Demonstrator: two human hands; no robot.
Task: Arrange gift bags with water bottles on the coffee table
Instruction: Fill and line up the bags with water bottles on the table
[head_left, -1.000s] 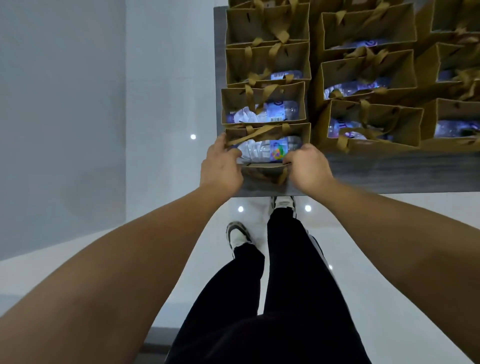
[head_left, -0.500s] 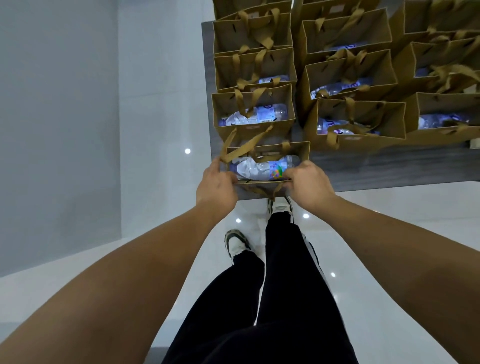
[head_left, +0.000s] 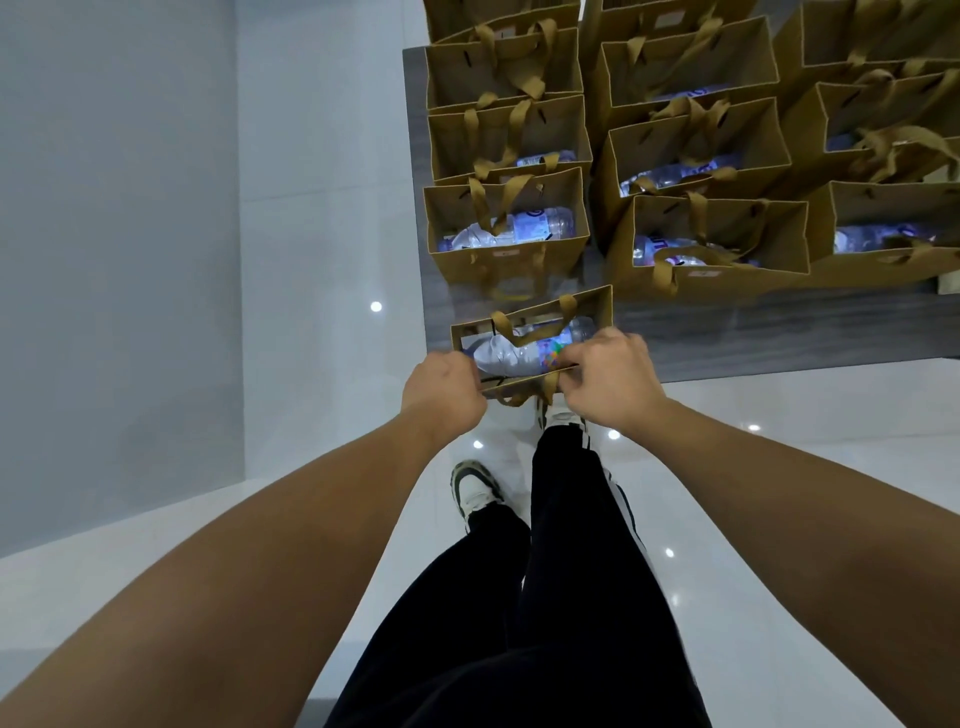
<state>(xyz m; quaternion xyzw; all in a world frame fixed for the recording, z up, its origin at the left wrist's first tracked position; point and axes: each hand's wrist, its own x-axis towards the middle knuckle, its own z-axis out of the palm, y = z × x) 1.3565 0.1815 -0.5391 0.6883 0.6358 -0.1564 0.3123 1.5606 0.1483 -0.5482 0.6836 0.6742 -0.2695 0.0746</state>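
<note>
A brown paper gift bag with ribbon handles stands at the near left corner of the dark grey coffee table. A clear water bottle with a colourful label lies inside it. My left hand grips the bag's near rim at its left end. My right hand pinches the same rim at its right end. The bag sits slightly skewed, a gap apart from the bag behind it.
Three rows of matching brown bags, most with bottles inside, fill the table farther back. Glossy white floor lies left of the table and under me. My legs and shoes stand right at the table's near edge.
Both hands have drawn the front bag toward me, away from the row behind it. Its far right corner has swung outward, leaving it skewed.
</note>
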